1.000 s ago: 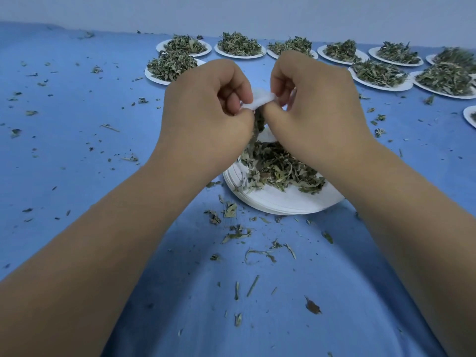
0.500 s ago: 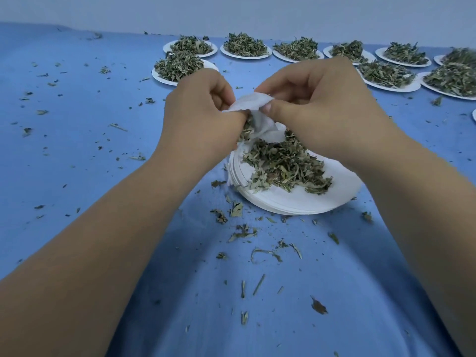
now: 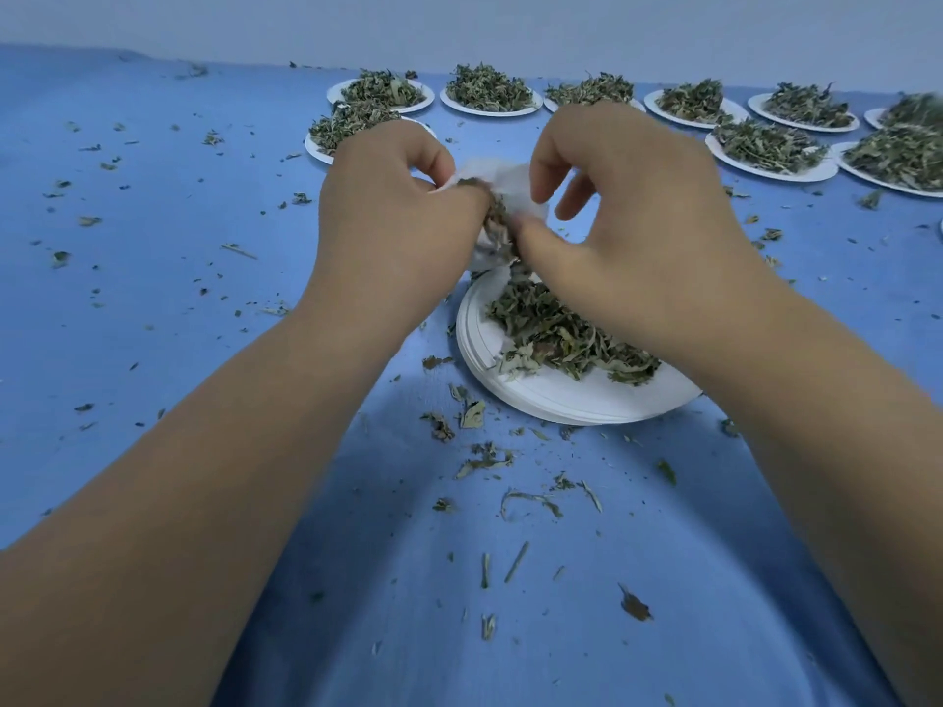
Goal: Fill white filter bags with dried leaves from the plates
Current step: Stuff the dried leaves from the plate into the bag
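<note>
We held a thin, crumpled white filter bag (image 3: 502, 177) in the air between both hands, just above the far edge of the nearest stack of round white paper plates (image 3: 561, 400). Our left hand (image 3: 398, 222) had its fingers curled in, pinching the bag's left edge between thumb and fingertips. Our right hand (image 3: 638, 222) gripped the other side. Its forefinger hooked over the bag's top edge and its thumb pressed against a clump of dried green leaves (image 3: 496, 222) at the bag's open mouth, while the remaining fingers hung loosely curled behind. How full the bag was we could not tell, for the hands covered most of it.

A loose heap of leaves (image 3: 561, 334) lay on the top plate of the stack, directly under the bag and partly under our right wrist. The stack stood on a blue cloth-covered table (image 3: 178, 298), with leaf crumbs and stems (image 3: 482, 461) scattered around it, thickest on the near side. Along the table's far edge, well apart from the hands, more white plates heaped with leaves (image 3: 490, 112) stood in rows before a pale wall (image 3: 459, 23).
</note>
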